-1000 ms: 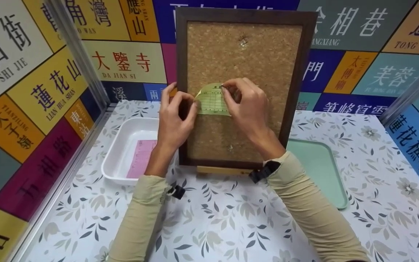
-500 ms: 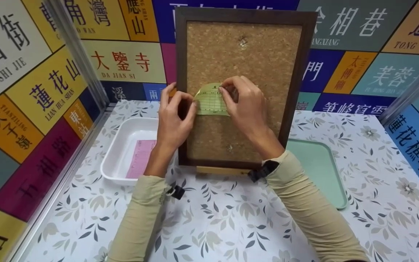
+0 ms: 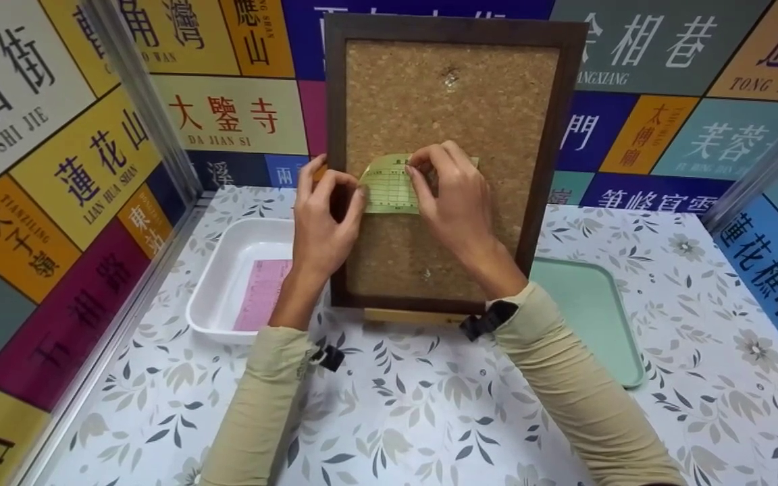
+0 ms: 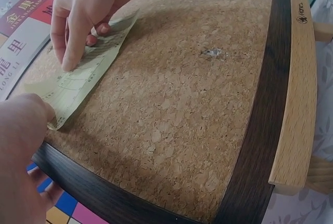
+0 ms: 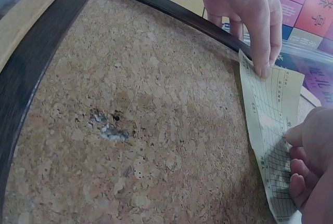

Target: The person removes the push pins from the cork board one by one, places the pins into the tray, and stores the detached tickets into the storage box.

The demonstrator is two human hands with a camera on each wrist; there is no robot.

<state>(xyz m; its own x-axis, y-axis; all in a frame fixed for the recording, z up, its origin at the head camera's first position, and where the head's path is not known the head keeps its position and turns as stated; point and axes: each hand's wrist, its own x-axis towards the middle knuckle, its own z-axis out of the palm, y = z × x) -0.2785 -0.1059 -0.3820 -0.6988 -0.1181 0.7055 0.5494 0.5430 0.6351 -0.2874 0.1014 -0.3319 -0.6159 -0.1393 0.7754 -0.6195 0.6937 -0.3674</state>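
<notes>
A yellow-green printed receipt slip [image 3: 385,189] lies against a dark-framed cork board [image 3: 456,108], its upper left corner bent forward. My left hand [image 3: 325,209] pinches the slip's left edge between thumb and forefinger; its other fingers reach around the frame's side in the left wrist view. At the slip's upper middle, my right hand [image 3: 460,196] pinches a small dark pin, largely hidden by the fingertips. In the right wrist view, the right thumb [image 5: 295,134] meets the slip's printed face. The slip's right part is mostly behind the right hand.
The board leans upright on a wooden stand [image 3: 416,316]. On the left, a white plastic basin [image 3: 196,297] contains a pink slip [image 3: 262,290]. A pale green tray [image 3: 585,317] lies to the right. Walls with printed signs enclose the flowered tabletop.
My right hand has shifted slightly left and up along the slip, and a bit of the slip's far right end now shows beyond it. My left hand stays in place.
</notes>
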